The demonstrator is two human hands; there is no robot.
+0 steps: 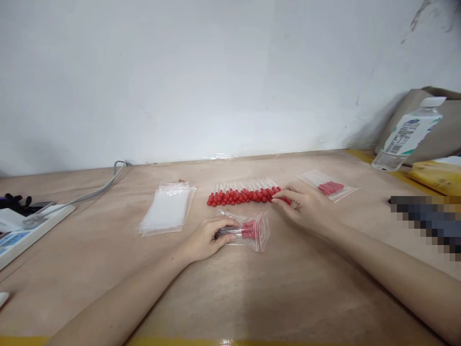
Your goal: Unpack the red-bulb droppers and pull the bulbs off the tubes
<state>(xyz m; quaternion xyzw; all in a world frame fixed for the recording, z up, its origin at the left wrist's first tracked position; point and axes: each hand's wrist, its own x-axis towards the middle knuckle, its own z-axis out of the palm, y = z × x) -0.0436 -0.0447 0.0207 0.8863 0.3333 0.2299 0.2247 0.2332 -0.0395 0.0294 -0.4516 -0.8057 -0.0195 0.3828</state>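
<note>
My left hand [212, 236] is closed around a clear zip bag [262, 231] that holds several droppers with red bulbs [248, 229]. The bag's red-striped mouth gapes toward the right. Behind it, many more thin clear droppers with red bulbs [237, 195] lie side by side in a long row, bulbs toward me. At the right end of this row, my right hand [302, 204] has its thumb and fingers curled around a red-bulbed dropper [287, 199]; the palm hides part of the grip. Flat zip bags [167, 210] are stacked to the left.
Right of the row lies another zip bag [326, 186] with red-bulbed droppers inside. A plastic bottle [408, 134] and a yellow package [437, 177] stand at the far right, near a blurred-out dark object [428, 221]. A power strip [36, 230] with a grey cable [103, 188] is on the left.
</note>
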